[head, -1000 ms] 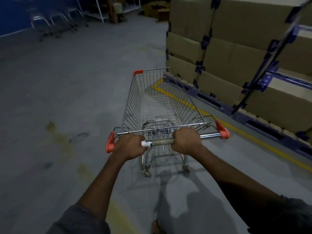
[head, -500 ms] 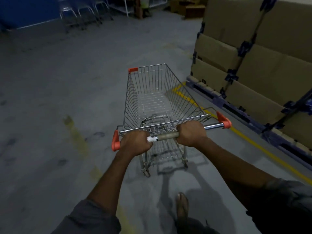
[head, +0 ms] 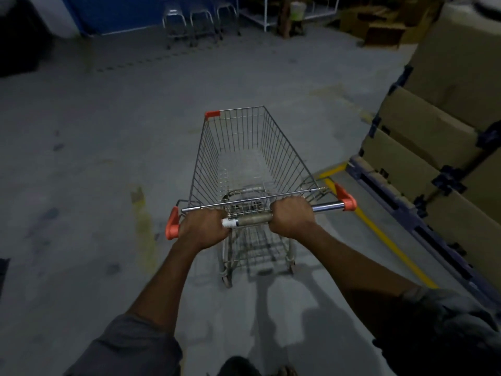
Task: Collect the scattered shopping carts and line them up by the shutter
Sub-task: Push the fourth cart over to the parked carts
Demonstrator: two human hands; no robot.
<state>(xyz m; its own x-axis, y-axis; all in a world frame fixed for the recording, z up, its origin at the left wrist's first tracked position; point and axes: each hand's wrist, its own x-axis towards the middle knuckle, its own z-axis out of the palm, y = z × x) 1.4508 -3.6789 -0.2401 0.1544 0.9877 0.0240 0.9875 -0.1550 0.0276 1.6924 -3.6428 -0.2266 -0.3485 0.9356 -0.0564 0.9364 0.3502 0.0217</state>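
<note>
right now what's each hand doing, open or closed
Left hand: closed around the cart handle, near its left orange end cap.
Right hand: closed around the same handle, right of centre.

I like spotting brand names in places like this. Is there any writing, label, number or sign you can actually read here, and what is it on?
None can be read.
Shopping cart: no brand or number shows on its wire or orange corners.
White band on the cart handle, between the left hand and right hand: possibly a label, too blurred to read.
Cardboard boxes: plain faces, no print visible.
Blue wall: no sign visible.
</note>
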